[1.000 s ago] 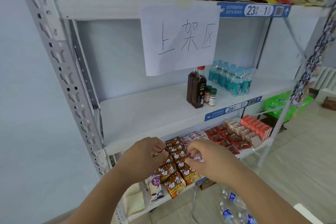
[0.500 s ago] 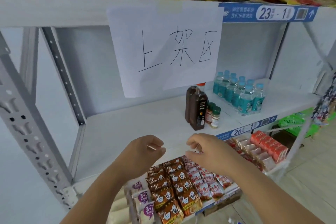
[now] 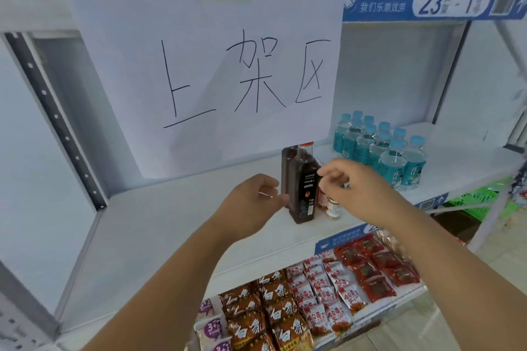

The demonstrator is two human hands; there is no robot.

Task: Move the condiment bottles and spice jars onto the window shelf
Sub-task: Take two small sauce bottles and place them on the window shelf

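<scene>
Two dark sauce bottles stand on the white middle shelf [image 3: 159, 225]; the front one [image 3: 303, 188] has a red cap and black label, the second [image 3: 286, 168] stands just behind it. Two small spice jars [image 3: 333, 208] stand to their right, partly hidden by my right hand. My left hand [image 3: 251, 202] is loosely curled, its fingertips touching the left side of the front bottle. My right hand [image 3: 359, 188] hovers over the jars, fingers pinched near the bottle's shoulder. Neither hand visibly holds anything.
A paper sign [image 3: 222, 71] with handwritten characters hangs from the top shelf edge and covers the bottle tops. A cluster of small water bottles [image 3: 382, 151] stands at the right. Snack packets [image 3: 285, 313] fill the lower shelf. A green basket [image 3: 473, 202] sits on the floor.
Both hands rose from the snack packets on the lower shelf to the sauce bottles and jars on the middle shelf. The camera moved closer to the shelf.
</scene>
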